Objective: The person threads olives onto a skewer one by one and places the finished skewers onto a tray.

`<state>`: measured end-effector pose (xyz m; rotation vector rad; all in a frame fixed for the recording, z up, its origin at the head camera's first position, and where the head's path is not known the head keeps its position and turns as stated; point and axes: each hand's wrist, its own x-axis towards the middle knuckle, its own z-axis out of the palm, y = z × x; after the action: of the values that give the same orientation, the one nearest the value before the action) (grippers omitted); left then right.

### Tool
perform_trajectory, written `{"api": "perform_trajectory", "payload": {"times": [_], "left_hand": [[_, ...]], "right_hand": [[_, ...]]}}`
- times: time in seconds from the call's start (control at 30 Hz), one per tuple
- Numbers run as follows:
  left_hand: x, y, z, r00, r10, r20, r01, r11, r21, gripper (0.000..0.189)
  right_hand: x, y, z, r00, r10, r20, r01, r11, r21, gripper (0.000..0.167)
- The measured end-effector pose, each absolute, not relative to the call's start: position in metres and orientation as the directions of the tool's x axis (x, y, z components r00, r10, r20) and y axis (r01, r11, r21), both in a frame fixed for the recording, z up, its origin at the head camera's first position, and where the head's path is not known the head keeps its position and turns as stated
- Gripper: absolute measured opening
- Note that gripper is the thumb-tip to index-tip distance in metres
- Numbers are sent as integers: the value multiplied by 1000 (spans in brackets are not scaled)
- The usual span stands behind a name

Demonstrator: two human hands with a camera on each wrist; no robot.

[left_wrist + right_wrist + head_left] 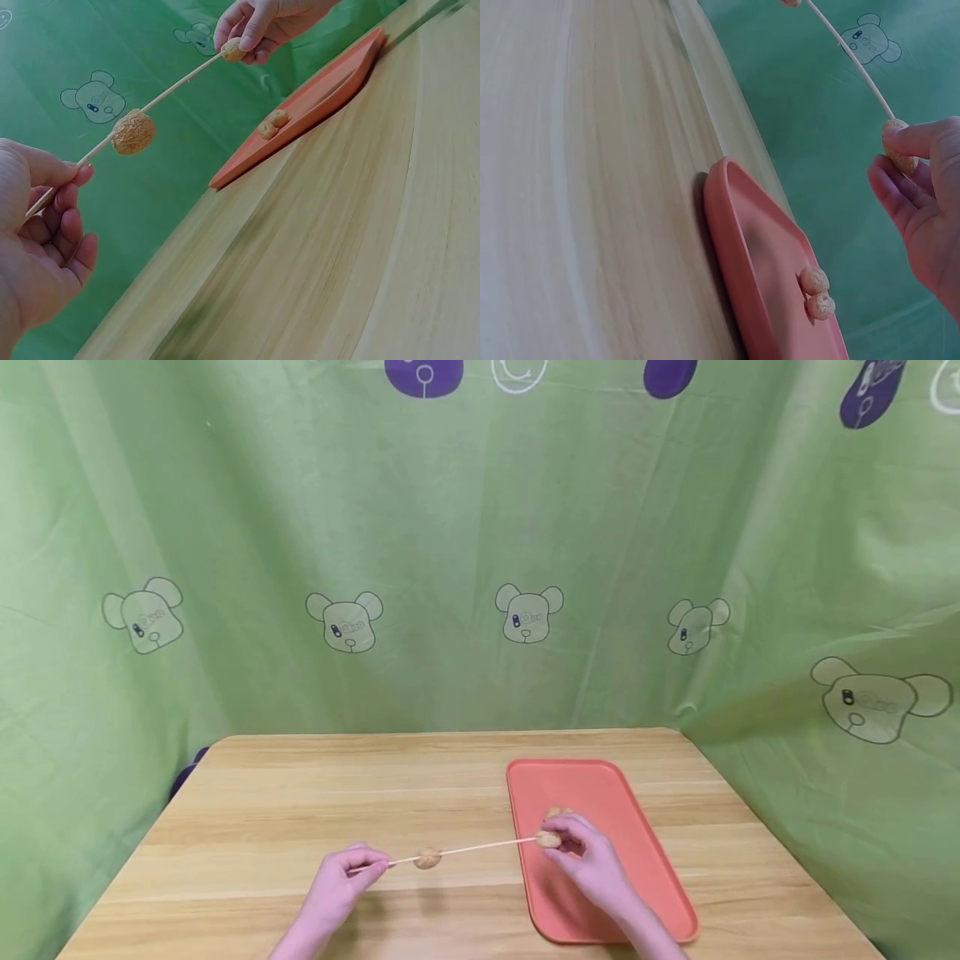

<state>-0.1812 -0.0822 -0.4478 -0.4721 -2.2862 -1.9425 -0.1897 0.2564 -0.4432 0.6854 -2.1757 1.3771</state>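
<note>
A thin wooden skewer [487,845] stretches between the two hands above the table. My left hand [335,887] pinches it near its left end. Threaded on it, a short way from the left fingers, is a round, wrinkled, golden-brown ball [134,133], like a fried tofu puff or fish ball. My right hand [590,862] pinches a second such ball [898,146] between thumb and fingers, at the skewer's right tip. In the right wrist view the skewer meets this ball's upper end. Two more balls [817,292] lie together on the pink tray, partly hidden behind the right hand in the head view.
The pink rectangular tray [651,868] with a raised rim lies on the right part of the wooden table [262,827]. A green curtain [442,677] printed with bear heads hangs behind and at both sides of the table.
</note>
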Motion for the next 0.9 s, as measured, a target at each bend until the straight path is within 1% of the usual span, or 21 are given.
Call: {"api": "perform_trajectory", "payload": {"times": [0.13, 0.43, 0.5, 0.67, 0.73, 0.9], "left_hand": [[-181, -83, -447, -944, 181, 277, 303, 138, 943, 9], [-180, -81, -448, -934, 180, 310, 334, 127, 934, 8], [-180, -81, -449, -935, 178, 308, 332, 126, 935, 8], [-181, -81, -450, -942, 159, 294, 315, 124, 941, 8], [-181, -81, -450, -944, 156, 292, 312, 124, 942, 8], [-180, -80, -448, -944, 166, 284, 307, 134, 942, 8]], "right_hand": [[-188, 253, -440, -767, -165, 620, -632, 366, -683, 34], [-186, 246, -438, -747, -176, 641, -653, 372, -659, 34], [-187, 248, -440, -750, -182, 636, -654, 349, -671, 33], [-188, 250, -442, -756, -211, 620, -655, 230, -720, 30], [-187, 251, -442, -767, -210, 606, -640, 191, -744, 30], [-184, 250, -438, -832, -165, 530, -551, 119, -826, 32]]}}
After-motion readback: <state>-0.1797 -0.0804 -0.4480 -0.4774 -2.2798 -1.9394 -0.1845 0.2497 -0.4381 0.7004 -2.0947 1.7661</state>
